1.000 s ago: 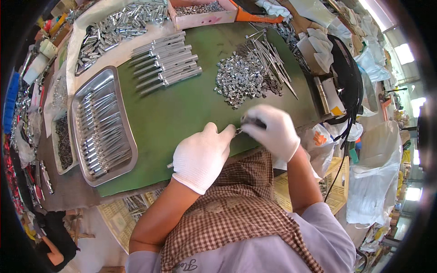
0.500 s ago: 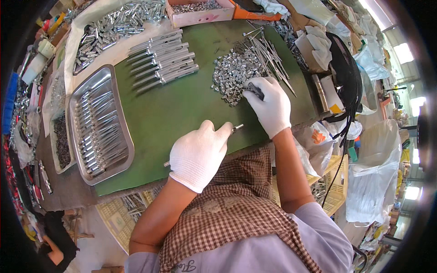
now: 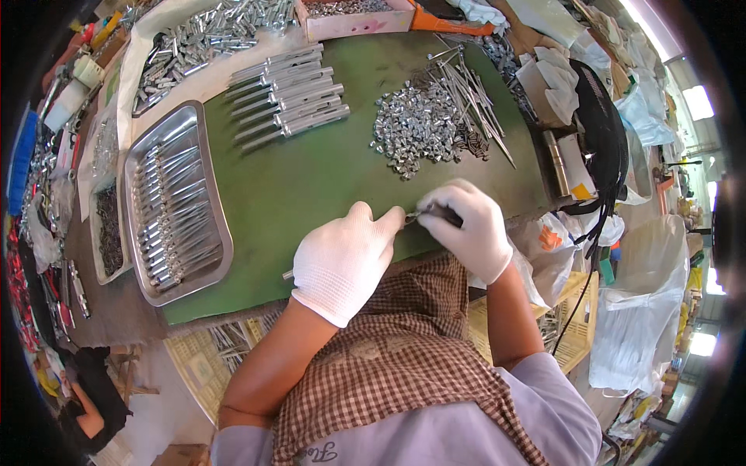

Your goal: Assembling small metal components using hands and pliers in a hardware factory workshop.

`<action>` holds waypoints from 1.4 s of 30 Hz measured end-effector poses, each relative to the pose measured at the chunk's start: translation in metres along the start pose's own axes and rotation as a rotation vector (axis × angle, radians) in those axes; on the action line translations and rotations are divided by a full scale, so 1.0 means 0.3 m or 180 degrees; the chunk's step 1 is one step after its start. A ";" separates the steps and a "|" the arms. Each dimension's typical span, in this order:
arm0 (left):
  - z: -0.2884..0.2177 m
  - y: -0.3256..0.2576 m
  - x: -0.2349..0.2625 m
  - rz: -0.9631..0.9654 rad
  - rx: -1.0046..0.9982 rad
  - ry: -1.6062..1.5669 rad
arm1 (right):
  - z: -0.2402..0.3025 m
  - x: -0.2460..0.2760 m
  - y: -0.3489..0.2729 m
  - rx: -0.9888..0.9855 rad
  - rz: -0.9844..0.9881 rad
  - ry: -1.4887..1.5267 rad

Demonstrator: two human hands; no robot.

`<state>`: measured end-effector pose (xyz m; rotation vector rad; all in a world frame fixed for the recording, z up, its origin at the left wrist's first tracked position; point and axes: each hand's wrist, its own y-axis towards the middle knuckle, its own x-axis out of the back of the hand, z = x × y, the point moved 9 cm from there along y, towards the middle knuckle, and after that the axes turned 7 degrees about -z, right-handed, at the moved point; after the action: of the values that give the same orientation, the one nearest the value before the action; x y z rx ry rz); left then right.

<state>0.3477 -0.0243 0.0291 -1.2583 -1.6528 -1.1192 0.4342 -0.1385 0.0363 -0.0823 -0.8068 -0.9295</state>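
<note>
clock dial: centred on the green mat (image 3: 268, 206), with 12 at the top.
co-worker: a person in a dark top (image 3: 101, 396), between 7 and 8 o'clock, well apart from the table.
trough: a pale, narrow container (image 3: 120, 272) of small dark pieces, between 8 and 9 o'clock, just beside the tray.
tray: a rounded metal tray (image 3: 221, 268) at 9 o'clock, holding a slanting row of slim metal parts.
loose cylinders: a heap of shiny metal pieces (image 3: 206, 43) between 10 and 11 o'clock.
finished-looking row: metal shafts with thicker sleeves (image 3: 291, 101), laid side by side at 11 o'clock.
left hand: white-gloved (image 3: 342, 260), at 6 o'clock, curled round a metal rod (image 3: 288, 275); one rod end pokes out toward 8 o'clock, the other past the fingertips toward 2.
box: pink (image 3: 353, 26), at 12 o'clock, full of small metal bits.
pile: small silvery pieces (image 3: 416, 128) at 2 o'clock.
right hand: white-gloved (image 3: 470, 229), at 4 o'clock, fingers pinched narrow on a dark piece (image 3: 447, 216), mostly hidden, close by the rod's end; contact there is unclear.
long pins: thin metal lengths (image 3: 478, 105) at 2 o'clock, beyond the pile.
stout cylinder: metal (image 3: 556, 163), at 3 o'clock.
crate: yellow plastic (image 3: 579, 314), at 4 o'clock, below table level.
</note>
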 end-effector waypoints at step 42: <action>-0.018 0.002 -0.011 0.0338 -0.0245 0.0309 | -0.058 -0.134 0.049 -0.0656 -0.0730 0.5046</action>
<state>0.3493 -0.0303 0.0278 -1.3037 -1.4667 -1.1695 0.4416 -0.1088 0.0017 0.5310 0.7621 -0.9650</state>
